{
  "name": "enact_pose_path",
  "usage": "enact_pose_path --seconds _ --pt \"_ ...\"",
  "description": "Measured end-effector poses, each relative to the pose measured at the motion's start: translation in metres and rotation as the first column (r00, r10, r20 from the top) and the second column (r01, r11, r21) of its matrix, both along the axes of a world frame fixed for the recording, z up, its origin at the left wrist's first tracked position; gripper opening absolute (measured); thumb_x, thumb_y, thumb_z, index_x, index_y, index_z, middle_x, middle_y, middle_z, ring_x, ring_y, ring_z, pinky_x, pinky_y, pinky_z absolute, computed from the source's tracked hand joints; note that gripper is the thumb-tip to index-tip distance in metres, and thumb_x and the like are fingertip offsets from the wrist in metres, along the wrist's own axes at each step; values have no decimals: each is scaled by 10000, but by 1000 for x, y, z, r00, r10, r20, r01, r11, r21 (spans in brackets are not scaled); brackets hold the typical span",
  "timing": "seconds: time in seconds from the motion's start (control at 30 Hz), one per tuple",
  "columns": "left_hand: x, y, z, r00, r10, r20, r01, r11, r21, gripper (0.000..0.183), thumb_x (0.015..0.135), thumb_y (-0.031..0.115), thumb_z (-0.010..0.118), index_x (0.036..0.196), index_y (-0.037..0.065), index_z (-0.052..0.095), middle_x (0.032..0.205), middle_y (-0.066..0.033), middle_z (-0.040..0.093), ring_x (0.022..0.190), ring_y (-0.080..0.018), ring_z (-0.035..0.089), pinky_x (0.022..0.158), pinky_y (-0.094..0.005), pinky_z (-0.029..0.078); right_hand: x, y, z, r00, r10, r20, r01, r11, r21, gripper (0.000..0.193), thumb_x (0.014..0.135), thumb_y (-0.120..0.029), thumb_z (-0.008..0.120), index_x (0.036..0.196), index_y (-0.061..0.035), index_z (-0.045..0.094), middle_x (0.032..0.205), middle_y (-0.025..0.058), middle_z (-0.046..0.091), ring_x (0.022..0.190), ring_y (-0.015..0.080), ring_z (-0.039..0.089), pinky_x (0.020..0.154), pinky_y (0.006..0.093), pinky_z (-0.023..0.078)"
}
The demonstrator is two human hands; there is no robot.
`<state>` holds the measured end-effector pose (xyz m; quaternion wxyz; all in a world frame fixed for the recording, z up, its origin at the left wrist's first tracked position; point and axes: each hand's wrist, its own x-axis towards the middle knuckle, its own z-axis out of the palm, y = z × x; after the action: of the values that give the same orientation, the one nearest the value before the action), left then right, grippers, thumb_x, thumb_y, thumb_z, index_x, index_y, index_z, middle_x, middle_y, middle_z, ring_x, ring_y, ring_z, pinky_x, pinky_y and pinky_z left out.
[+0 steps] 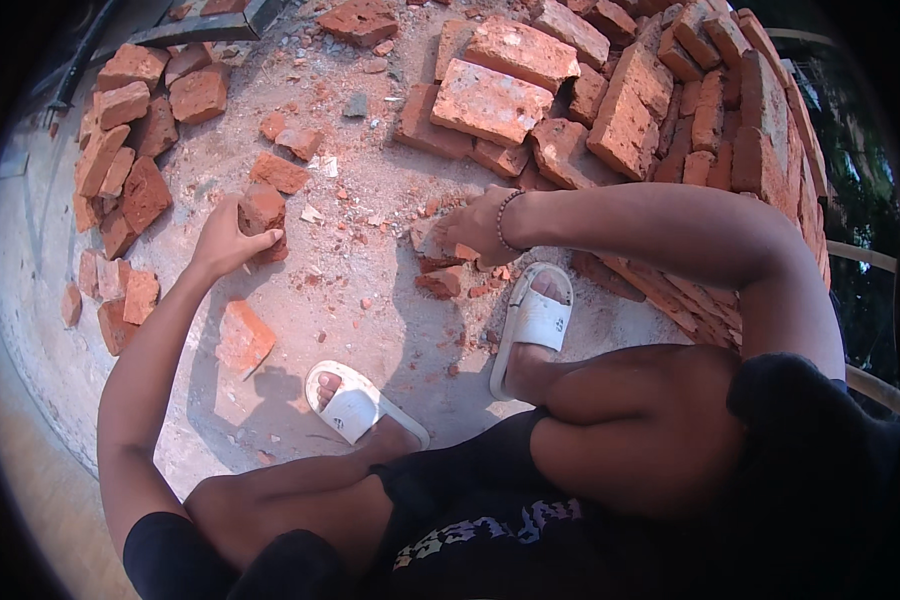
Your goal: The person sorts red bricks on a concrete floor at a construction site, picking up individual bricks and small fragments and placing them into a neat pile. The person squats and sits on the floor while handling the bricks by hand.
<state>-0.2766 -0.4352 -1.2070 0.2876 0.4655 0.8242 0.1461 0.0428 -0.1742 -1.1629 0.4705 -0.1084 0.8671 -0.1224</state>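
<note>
My left hand (224,243) is closed round a broken brick (264,212), thumb across its near side. Just beyond it lies another orange-red brick piece (280,173) on the dusty ground. My right hand (482,226), with a beaded bracelet at the wrist, grips a rough brick piece (432,238) beside the stacked bricks; its fingertips are partly hidden. Close under that hand sits a smaller brick chunk (440,282). A half brick (244,336) rests on the ground nearer to me, below my left hand.
A big brick stack (630,105) rises at the far right. To the left is a loose heap of broken bricks (147,190). Rubble and brick crumbs litter the ground between. My feet in white slides (352,408) are near the middle. A dark metal frame (190,30) stands at the back left.
</note>
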Motion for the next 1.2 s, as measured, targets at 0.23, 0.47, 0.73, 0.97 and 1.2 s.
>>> enact_pose_path --seconds 0.23,0.47,0.73,0.97,1.2 --pt "99 82 69 409 312 858 -351 921 -168 751 948 618 653 1435 63 514 1350 -101 577 1274 -218 573 1104 -431 454 -52 55 39 530 -843 90 738 406 -538 1120 853 -751 732 1623 -65 295 1350 262 603 1257 379 631 1048 513 550" --pt "120 164 137 304 47 952 -310 949 52 844 997 662 560 1606 112 362 1565 -210 460 1443 -357 469 1191 -525 396 -82 80 122 386 -807 447 819 76 -569 922 879 -361 822 1645 -232 325 1423 160 611 1298 271 584 1075 480 488" --pt "114 133 74 818 131 560 100 927 -362 881 990 772 479 1479 40 523 1423 -148 608 1287 -292 608 1093 -445 441 -7 38 35 882 -436 -181 458 883 105 955 722 -364 884 1454 -70 344 1255 308 532 1079 468 679 939 514 568" --pt "133 85 21 912 -386 136 400 911 -100 806 918 494 765 1460 -26 472 1432 -247 541 1326 -405 553 1143 -539 424 50 13 -1 863 -504 -17 501 853 144 988 732 -455 868 1442 -2 352 1271 355 556 1085 482 695 902 512 592" --pt "229 116 -21 778 -589 -216 599 800 -23 908 854 513 822 1453 -35 416 1332 -215 572 1297 -397 555 1087 -529 471 33 33 -14 797 -598 -88 601 768 221 990 726 -506 863 1375 46 357 1278 392 551 1164 504 657 968 515 568"
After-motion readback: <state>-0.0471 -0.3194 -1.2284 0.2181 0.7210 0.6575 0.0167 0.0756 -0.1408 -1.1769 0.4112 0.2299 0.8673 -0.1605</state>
